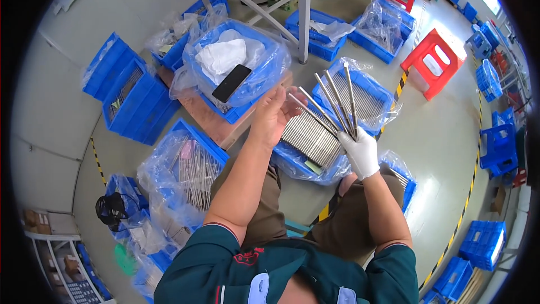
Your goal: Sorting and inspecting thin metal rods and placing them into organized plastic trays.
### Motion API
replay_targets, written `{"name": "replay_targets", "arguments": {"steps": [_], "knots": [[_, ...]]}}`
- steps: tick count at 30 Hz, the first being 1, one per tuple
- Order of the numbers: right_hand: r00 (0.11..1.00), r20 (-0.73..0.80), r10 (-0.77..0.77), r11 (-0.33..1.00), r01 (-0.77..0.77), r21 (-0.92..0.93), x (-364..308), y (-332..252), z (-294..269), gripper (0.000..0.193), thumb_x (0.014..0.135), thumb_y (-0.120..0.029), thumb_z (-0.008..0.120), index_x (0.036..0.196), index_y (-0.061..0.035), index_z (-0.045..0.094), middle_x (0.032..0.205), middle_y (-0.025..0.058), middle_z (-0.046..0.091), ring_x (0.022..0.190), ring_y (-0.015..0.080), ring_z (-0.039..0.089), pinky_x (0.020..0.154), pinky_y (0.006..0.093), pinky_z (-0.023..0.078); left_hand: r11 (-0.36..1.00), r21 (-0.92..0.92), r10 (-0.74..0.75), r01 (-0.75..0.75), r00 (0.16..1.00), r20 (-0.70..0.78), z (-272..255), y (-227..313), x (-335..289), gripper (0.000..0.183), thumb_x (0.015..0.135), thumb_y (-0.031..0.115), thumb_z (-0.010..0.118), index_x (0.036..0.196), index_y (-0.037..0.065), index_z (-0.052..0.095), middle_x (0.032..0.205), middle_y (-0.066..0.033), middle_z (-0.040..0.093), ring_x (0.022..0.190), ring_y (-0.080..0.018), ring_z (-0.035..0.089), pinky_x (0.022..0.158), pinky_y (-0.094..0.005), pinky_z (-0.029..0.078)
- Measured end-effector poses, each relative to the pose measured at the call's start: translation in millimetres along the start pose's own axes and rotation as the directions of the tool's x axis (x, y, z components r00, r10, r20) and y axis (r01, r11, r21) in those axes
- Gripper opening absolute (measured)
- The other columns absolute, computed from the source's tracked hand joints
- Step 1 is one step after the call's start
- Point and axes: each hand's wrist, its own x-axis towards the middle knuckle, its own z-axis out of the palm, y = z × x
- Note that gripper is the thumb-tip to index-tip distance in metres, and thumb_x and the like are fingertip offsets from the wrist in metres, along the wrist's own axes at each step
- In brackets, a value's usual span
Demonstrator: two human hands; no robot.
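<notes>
Several slim shiny metal rods (350,98) fan out upward from my right hand (361,155), which wears a white glove and is closed round their lower ends. My bare left hand (274,115) is raised by the far tips of the leftmost rods, its fingers apart and loosely curled. Whether a fingertip touches a rod I cannot tell. Below the hands, a plastic-lined blue crate (292,160) holds a row of similar rods (310,139) lying side by side. Just beyond it, another lined blue crate (388,93) holds more rods.
A black phone (232,83) and white cloth (221,61) lie on a bagged blue crate to the left. Rods fill a lined crate (197,174) nearer me. Stacked blue crates (138,104) stand farther left. A red stool (433,62) is at right; a metal table leg (304,17) rises ahead.
</notes>
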Motion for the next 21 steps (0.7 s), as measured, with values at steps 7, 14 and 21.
{"name": "replay_targets", "arguments": {"steps": [7, 14, 21], "knots": [[0.999, -0.029, -0.044, 0.997, 0.043, -0.06, 1, 5, 1, 0.017, 0.08, -0.017, 0.064, 0.086, -0.0013, 0.063, 0.059, 0.0034, 0.054, 0.053, 0.0076, 0.048, 0.052, 0.0255, 0.041, 1.0, -0.017, 0.012, -0.012, 1.0, -0.016, -13, -1, -1, 0.037, 0.088, 0.035, 0.058, 0.103, 0.002, 0.059, 0.093, -0.0097, 0.064, 0.089, -0.0214, 0.062, 0.077, -0.031, 0.047], [0.968, -0.08, -0.238, 0.946, 0.212, -0.245, 5, 10, -3, 0.019, 0.08, -0.019, 0.065, 0.089, -0.0027, 0.064, 0.062, 0.0102, 0.057, 0.056, 0.0144, 0.057, 0.056, 0.0284, 0.044, 1.0, -0.019, -0.016, 0.017, 0.999, 0.049, -12, 6, -1, 0.029, 0.088, 0.021, 0.059, 0.107, -0.001, 0.058, 0.099, -0.0142, 0.065, 0.091, -0.0218, 0.063, 0.078, -0.0308, 0.05], [0.99, -0.074, -0.116, 0.985, 0.105, -0.134, 2, 1, -4, 0.02, 0.08, -0.021, 0.066, 0.087, -0.0023, 0.063, 0.059, 0.0088, 0.057, 0.053, 0.0132, 0.056, 0.053, 0.0282, 0.044, 1.0, 0.014, -0.009, 0.008, 0.997, 0.073, -9, 3, -6, 0.025, 0.089, 0.015, 0.058, 0.107, -0.001, 0.057, 0.102, -0.0145, 0.063, 0.095, -0.0237, 0.062, 0.08, -0.0311, 0.05]]}}
